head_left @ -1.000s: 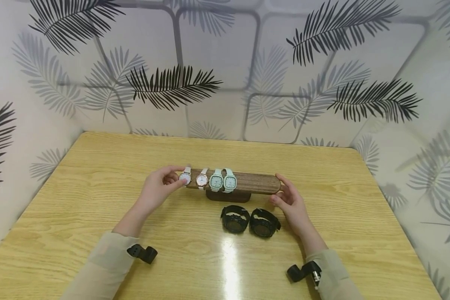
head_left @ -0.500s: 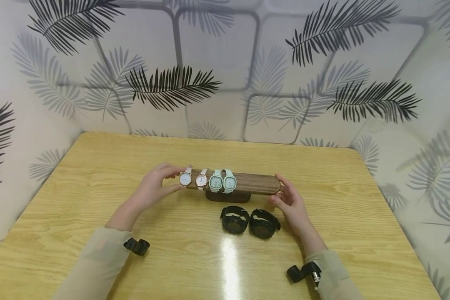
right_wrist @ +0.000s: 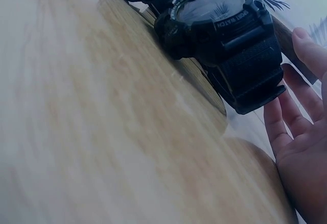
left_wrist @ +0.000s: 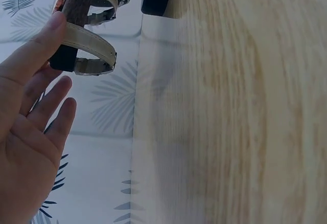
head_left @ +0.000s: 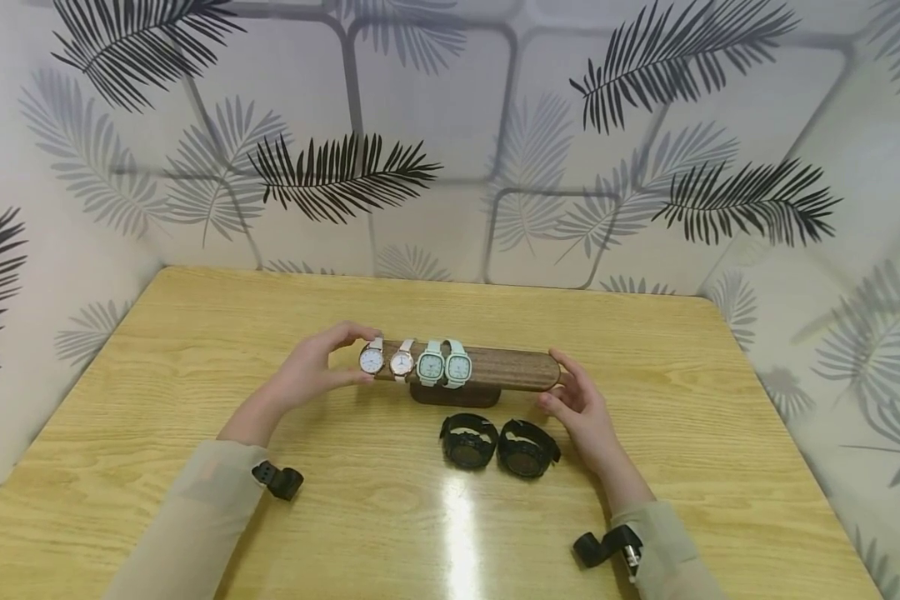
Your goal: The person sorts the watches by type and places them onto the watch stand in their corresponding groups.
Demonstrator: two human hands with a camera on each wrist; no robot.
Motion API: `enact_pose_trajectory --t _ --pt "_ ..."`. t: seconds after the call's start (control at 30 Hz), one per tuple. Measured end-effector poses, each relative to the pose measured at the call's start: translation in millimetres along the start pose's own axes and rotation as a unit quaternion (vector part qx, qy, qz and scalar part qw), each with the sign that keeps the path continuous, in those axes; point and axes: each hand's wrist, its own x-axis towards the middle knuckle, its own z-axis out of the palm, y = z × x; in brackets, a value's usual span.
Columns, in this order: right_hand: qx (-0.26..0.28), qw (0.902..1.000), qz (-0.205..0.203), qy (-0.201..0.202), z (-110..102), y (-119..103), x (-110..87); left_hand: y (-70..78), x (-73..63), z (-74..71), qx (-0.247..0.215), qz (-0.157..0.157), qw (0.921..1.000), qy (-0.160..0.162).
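Observation:
A dark wooden watch stand (head_left: 510, 369) with a horizontal bar bears several watches on its left half. My left hand (head_left: 313, 365) pinches the white-strapped wristwatch (head_left: 372, 359) at the bar's left end, index finger above and thumb below its dial. In the left wrist view the thumb lies against that watch's pale strap (left_wrist: 92, 41), while the other fingers stay loosely spread. To its right hang a white watch with a rose-gold case (head_left: 402, 363) and two mint-green watches (head_left: 431, 367). My right hand (head_left: 581, 408) holds the bar's rounded right end between thumb and fingers.
Two black sports watches (head_left: 468, 442) stand on the wooden table (head_left: 360, 517) in front of the stand, close to my right hand. A leaf-patterned wall covering (head_left: 435, 100) rises behind the table's back edge.
My left thumb has come off the white watch's dial to its lower edge, and the left forearm has shifted slightly left. The right hand keeps its hold on the bar.

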Motion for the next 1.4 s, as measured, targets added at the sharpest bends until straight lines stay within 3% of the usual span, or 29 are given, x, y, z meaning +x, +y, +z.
enact_pose_trajectory --t 0.4,0.7,1.03,1.4 --pt "-0.003 1.0 0.003 -0.003 -1 2 0.4 -4.9 3.3 0.7 -0.081 -0.002 0.9948 -0.063" --pt "0.012 0.9998 -0.011 -0.014 -1 1 0.2 -6.1 7.4 1.6 -0.033 0.009 0.9977 -0.059" --pt "0.025 0.9997 0.001 -0.004 -1 0 1.1 2.3 11.6 9.3 -0.026 -0.013 0.9993 -0.025" --pt "0.026 0.9996 0.001 -0.01 -1 1 0.1 4.9 11.4 10.5 0.019 -0.029 0.9981 -0.052"
